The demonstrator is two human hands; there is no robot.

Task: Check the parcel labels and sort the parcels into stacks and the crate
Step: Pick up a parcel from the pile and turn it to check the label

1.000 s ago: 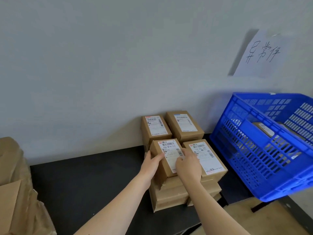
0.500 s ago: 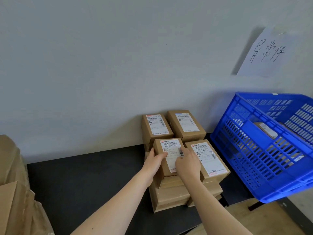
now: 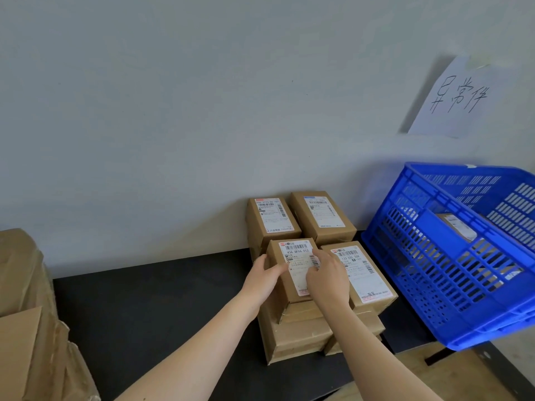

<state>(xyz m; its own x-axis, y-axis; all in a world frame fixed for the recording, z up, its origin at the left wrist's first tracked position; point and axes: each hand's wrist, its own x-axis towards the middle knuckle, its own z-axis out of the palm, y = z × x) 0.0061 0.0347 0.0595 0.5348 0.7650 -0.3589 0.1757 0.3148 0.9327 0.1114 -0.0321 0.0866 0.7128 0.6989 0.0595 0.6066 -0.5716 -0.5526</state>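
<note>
Four stacks of brown cardboard parcels stand on the black table (image 3: pixel 144 299) against the wall. The front-left stack is topped by a small labelled parcel (image 3: pixel 292 263). My left hand (image 3: pixel 262 274) holds its left side, thumb on the top. My right hand (image 3: pixel 327 277) lies over the label and the right edge, fingers down between this parcel and the front-right parcel (image 3: pixel 369 277). Behind stand the back-left parcel (image 3: pixel 272 217) and the back-right parcel (image 3: pixel 322 214), labels up. The blue crate (image 3: pixel 434 256) sits tilted at the right with a parcel (image 3: pixel 456 227) inside.
A paper sign (image 3: pixel 457 96) with handwritten characters hangs on the wall above the crate. Crumpled cardboard and wrapping (image 3: pixel 26 314) fill the left edge. A wooden surface (image 3: pixel 463 377) lies below the table's front right corner.
Both hands stay on the front-left top parcel, which has shifted slightly back and toward its right-hand neighbour. Nothing else moved.
</note>
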